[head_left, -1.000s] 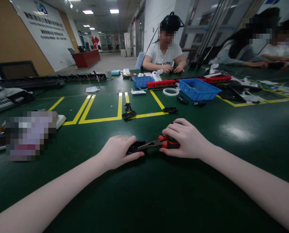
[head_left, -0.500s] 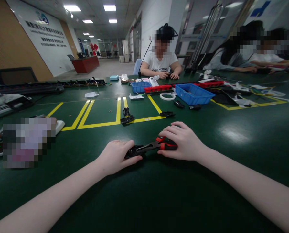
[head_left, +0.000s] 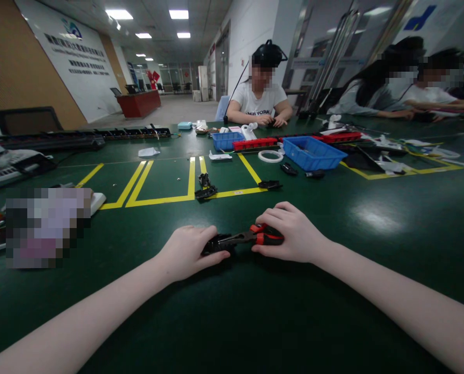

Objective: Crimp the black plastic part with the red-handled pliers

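My left hand is closed round a small black plastic part just above the green table. Much of that part is hidden by my fingers and thumb. In my right hand is a pair of long-nose pliers with red and black handles. Their dark metal jaws point left and lie on the black part; whether they grip it I cannot tell. Beyond my hands, a broken-looking black piece rests on the yellow tape line, and a flat black piece sits at the tape's corner.
A blue bin and a smaller blue tray stand farther back, near a white ring and a red strip. At the left lies a blurred-out object. A person sits across the green table; others sit at the right.
The handles of the pliers have come closer together, and my right hand has sunk slightly with them. My left hand stays on the black part. The whole view has shifted a little.
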Demonstrator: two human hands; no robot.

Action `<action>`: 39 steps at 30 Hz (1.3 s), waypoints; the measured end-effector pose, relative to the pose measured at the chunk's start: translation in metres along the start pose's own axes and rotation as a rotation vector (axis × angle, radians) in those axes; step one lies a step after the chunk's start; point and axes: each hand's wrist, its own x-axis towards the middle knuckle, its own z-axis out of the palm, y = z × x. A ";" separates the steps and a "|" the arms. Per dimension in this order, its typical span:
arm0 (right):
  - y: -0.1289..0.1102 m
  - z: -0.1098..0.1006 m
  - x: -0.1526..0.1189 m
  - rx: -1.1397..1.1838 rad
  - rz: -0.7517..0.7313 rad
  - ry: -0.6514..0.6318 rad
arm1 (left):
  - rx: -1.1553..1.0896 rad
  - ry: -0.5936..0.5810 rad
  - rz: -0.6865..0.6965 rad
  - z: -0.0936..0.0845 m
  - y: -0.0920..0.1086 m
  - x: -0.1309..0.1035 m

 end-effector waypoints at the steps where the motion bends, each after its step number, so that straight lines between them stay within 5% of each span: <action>1: 0.000 0.000 0.000 -0.002 0.003 -0.007 | 0.003 0.004 0.002 0.000 0.000 0.000; 39: 0.006 0.000 0.002 -0.095 -0.096 0.023 | 0.042 0.032 0.044 0.003 -0.002 0.000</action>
